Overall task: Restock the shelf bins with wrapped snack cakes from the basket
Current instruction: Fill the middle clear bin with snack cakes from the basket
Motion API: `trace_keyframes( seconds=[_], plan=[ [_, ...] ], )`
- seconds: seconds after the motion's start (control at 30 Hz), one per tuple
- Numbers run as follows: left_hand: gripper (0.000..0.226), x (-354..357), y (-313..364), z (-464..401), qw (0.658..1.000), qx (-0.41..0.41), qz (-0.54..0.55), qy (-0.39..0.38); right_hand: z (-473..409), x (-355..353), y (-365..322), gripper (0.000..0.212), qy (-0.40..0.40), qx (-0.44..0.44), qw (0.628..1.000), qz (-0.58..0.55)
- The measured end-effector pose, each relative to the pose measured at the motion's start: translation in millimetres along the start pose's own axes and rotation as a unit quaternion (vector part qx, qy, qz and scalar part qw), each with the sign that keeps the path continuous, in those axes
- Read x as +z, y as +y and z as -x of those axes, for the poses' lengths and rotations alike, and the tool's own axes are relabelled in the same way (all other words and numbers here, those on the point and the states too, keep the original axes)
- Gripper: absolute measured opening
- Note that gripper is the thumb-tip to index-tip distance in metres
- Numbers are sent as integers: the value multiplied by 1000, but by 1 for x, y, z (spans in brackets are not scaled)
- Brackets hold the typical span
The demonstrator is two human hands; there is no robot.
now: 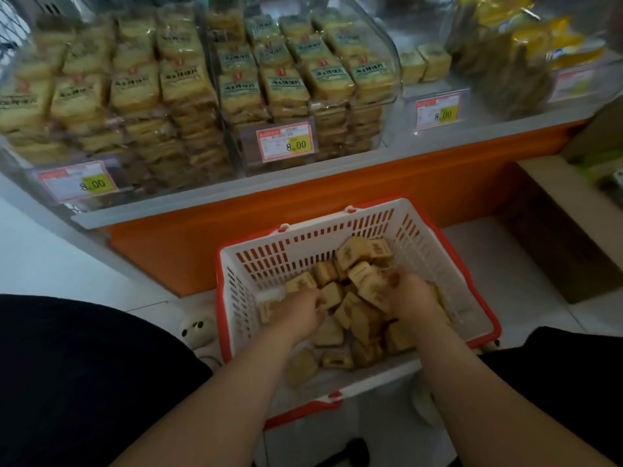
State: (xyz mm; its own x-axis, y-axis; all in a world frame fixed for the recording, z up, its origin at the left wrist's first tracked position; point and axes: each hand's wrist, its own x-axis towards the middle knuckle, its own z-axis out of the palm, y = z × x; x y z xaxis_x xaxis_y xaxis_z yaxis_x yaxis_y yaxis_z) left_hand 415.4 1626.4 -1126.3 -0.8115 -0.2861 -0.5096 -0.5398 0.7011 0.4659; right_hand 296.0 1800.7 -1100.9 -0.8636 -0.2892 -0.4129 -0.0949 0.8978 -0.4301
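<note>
A white basket with a red rim [256, 264] stands on the floor in front of the shelf and holds several wrapped snack cakes [354, 254]. Both my hands are down inside it. My left hand [296, 313] curls its fingers round a cake near the basket's middle left. My right hand [409, 294] grips a small bunch of cakes [372, 288] on the right side of the pile. Above, clear shelf bins [387, 96] are stacked with rows of the same kind of wrapped cakes [188, 82].
Price tags reading 8.00 [286, 143] hang on the bin fronts above an orange shelf base [371, 183]. A cardboard box [566, 224] stands at the right. Bags of yellow snacks [526, 38] fill the far right bin. My dark-clothed knees flank the basket.
</note>
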Motion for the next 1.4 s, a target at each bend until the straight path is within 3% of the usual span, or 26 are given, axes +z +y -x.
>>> trace_keyframes(
  seconds=[0.13, 0.23, 0.4, 0.53, 0.6, 0.67, 0.7, 0.8, 0.87, 1.0, 1.1, 1.27, 1.4],
  plan=[
    [36, 21, -6, -15, 997, -37, 37, -50, -4, -5, 7, 46, -22, 52, 998, 25],
    [37, 35, -15, -23, 986, -86, 134, -42, 0, 5, 9, 57, -44, 54, 987, 142],
    [37, 33, -9, -42, 956, -121, 268, 6, -2, 22, 7, 45, -83, 8, 976, 200],
    [49, 28, 16, -51, 941, -100, 323, -11, 9, 45, -1, 24, -130, -42, 970, 201],
    [46, 33, 22, -52, 943, -93, 319, -31, 12, 54, -3, 11, -103, -73, 976, 178],
    [25, 42, 21, -54, 948, -78, 305, -45, 8, 51, -2, 8, -53, -90, 984, 146],
    [13, 44, 20, -55, 951, -72, 297, -45, 4, 46, -1, 12, -18, -89, 986, 140],
    [18, 45, 16, -57, 943, -112, 312, -39, -12, 25, 10, 27, 40, -34, 989, 137],
    [34, 43, 13, -60, 935, -139, 325, -31, -19, 13, 19, 41, -12, 38, 990, 137],
    [16, 40, 10, -65, 911, -171, 375, -6, -11, 19, 34, 97, -209, 105, 957, 174],
    [9, 38, 10, -64, 901, -184, 393, -2, -10, 23, 38, 111, -240, 113, 945, 191],
    [4, 34, 16, -57, 908, -171, 382, -13, -16, 27, 37, 102, -258, 95, 944, 181],
    [10, 32, 18, -47, 919, -156, 361, -26, -10, 33, 39, 61, -262, 63, 946, 178]
  ],
)
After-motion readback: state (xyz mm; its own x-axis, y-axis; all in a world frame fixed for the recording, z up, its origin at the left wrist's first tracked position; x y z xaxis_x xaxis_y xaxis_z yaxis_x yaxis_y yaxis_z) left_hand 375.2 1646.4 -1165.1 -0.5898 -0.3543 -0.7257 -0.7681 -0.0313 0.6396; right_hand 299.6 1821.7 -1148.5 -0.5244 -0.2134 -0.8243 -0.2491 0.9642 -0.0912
